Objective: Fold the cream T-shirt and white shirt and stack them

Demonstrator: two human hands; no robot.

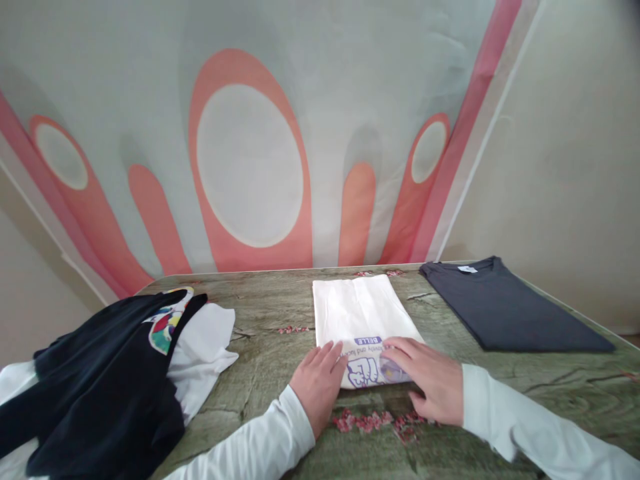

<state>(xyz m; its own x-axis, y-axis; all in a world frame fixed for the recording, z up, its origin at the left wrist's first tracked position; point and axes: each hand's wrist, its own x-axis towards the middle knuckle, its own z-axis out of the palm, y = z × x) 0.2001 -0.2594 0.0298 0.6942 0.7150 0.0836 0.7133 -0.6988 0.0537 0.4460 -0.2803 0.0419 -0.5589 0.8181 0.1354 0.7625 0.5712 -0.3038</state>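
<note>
A white folded T-shirt (360,307) lies flat at the middle of the table, with purple lettering and a printed figure on its near part, upside down to me. My left hand (319,383) rests at its near left edge, fingers stretched over the cloth. On the near right side, my right hand (433,377) lays its extended fingers across the print, covering some of it. The right thumb is apart from the fingers, close to the near edge. Neither hand grips the cloth.
A dark grey folded T-shirt (515,310) lies at the right, its collar at the far end. Black clothing (110,380) with a colourful print is heaped with white garments (205,340) at the left. The wood-patterned tabletop (270,360) meets a printed backdrop (330,120) behind.
</note>
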